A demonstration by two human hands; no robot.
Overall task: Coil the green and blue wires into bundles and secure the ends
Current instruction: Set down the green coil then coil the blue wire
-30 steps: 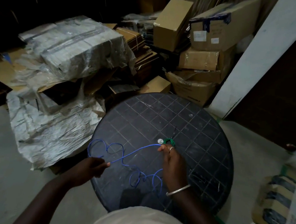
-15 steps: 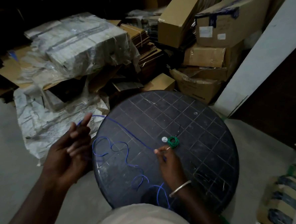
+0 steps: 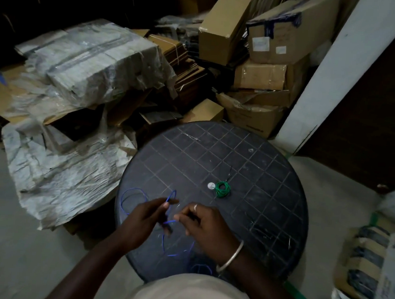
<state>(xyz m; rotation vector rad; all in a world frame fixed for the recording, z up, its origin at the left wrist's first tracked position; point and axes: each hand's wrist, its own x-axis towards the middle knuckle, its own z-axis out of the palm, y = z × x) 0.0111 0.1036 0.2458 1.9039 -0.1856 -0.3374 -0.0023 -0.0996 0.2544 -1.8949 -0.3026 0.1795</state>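
A thin blue wire (image 3: 129, 191) lies in loose loops over the near-left part of a round dark table (image 3: 269, 200). My left hand (image 3: 146, 218) pinches one small loop of it, held upright at the fingertips. My right hand (image 3: 201, 223), close beside the left, pinches a short stretch of the same wire. More blue wire trails down toward my body. A small green wire coil (image 3: 222, 189) rests on the table's middle, beyond my right hand and apart from it.
A small silver disc (image 3: 210, 185) sits just left of the green coil. Cardboard boxes (image 3: 263, 74) and crumpled plastic sheeting (image 3: 70, 164) pile up behind and left of the table. A white pillar (image 3: 334, 83) stands at right. Bagged goods (image 3: 367, 270) lie at lower right.
My left hand swung out left past the table edge, then came back in beside my right hand, forming a small loop of blue wire. My right hand drew back from the green coil.
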